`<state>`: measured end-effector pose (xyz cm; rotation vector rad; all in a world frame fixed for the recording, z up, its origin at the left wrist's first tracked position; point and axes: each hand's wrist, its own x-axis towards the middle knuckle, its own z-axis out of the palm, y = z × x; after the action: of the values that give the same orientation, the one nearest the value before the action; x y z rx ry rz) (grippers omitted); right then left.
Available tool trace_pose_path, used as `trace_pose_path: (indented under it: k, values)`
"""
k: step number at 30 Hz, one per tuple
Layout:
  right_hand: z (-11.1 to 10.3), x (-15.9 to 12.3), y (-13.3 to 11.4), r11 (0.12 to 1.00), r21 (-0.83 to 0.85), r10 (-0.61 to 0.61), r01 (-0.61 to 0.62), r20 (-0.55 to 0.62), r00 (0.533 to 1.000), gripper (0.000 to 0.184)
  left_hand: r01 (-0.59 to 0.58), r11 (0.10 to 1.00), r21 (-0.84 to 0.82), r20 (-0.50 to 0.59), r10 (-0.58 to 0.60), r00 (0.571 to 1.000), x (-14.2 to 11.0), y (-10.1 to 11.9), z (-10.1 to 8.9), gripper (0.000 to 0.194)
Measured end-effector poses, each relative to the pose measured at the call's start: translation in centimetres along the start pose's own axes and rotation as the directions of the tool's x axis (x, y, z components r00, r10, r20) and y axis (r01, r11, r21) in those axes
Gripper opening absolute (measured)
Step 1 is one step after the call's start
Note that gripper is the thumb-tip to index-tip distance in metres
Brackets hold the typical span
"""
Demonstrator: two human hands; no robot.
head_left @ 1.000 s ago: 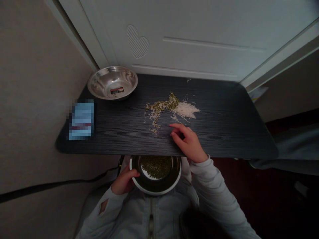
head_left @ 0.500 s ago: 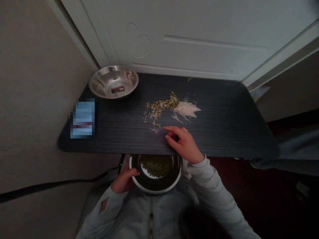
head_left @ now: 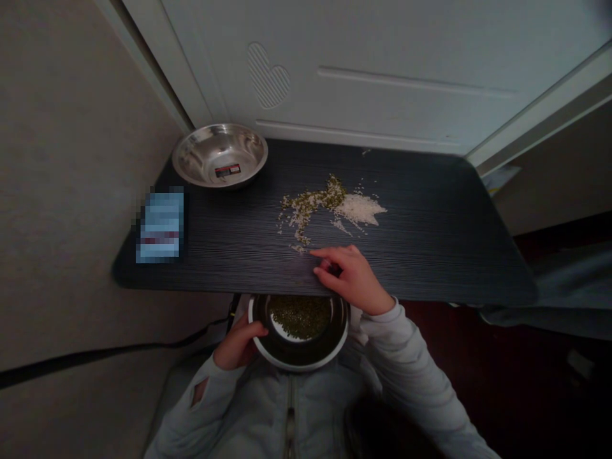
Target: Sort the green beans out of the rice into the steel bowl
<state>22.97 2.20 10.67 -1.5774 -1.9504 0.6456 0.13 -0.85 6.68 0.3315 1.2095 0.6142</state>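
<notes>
My left hand [head_left: 240,344] grips the left rim of a metal bowl [head_left: 306,367], thumb over the edge, just below the table's front edge. Green mung beans [head_left: 302,315] cover much of the bowl's bottom. Over the front of the table hovers or rests my right hand [head_left: 350,273], index finger stretched forward and thumb apart from it, with nothing visible between them. Its fingertip is close to the near end of a strip of mixed beans and rice [head_left: 306,213]. To the right of that strip lies a heap of white rice grains [head_left: 361,209].
A second steel bowl [head_left: 201,150] with a label inside stands at the back left of the dark table [head_left: 430,229]. A blurred phone-like thing [head_left: 160,226] lies at the left edge. Behind the table rises a white door panel [head_left: 392,44] with a heart pattern.
My right hand has drawn slightly back toward me and to the left, away from the strip of grains. My left hand and the bowl have stayed put.
</notes>
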Motion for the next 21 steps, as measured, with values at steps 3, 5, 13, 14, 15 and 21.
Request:
trace_pose_path:
  k: [3, 5, 13, 14, 15, 21]
  values:
    - [0.05, -0.10, -0.12, 1.000, -0.010, -0.007, 0.007, 0.029, 1.000, 0.024, -0.012, 1.000, -0.007, 0.013, 0.012, 1.000, 0.04, -0.01, 0.04, 0.055]
    - [0.09, -0.17, -0.17, 1.000, -0.019, -0.015, 0.015, 0.039, 0.999, 0.024, -0.012, 1.000, -0.006, 0.015, 0.012, 1.000, 0.07, -0.04, 0.01, 0.055]
    - [0.09, -0.21, -0.23, 0.999, -0.022, -0.027, 0.028, 0.055, 0.998, 0.025, -0.010, 1.000, 0.017, 0.019, 0.010, 1.000, 0.05, 0.05, -0.05, 0.056]
    - [0.08, -0.21, -0.22, 0.999, -0.023, -0.030, 0.032, 0.058, 0.998, 0.025, -0.012, 1.000, 0.015, 0.024, 0.011, 1.000, 0.03, 0.06, -0.03, 0.055]
    - [0.08, -0.20, -0.20, 0.999, -0.025, -0.034, 0.035, 0.060, 0.998, 0.025, -0.014, 1.000, 0.014, 0.029, 0.013, 0.999, 0.02, 0.07, -0.02, 0.055]
    - [0.10, -0.21, -0.11, 0.998, -0.033, -0.052, 0.054, 0.059, 0.997, 0.025, -0.014, 1.000, 0.024, 0.027, 0.013, 1.000, 0.03, 0.05, -0.07, 0.050]
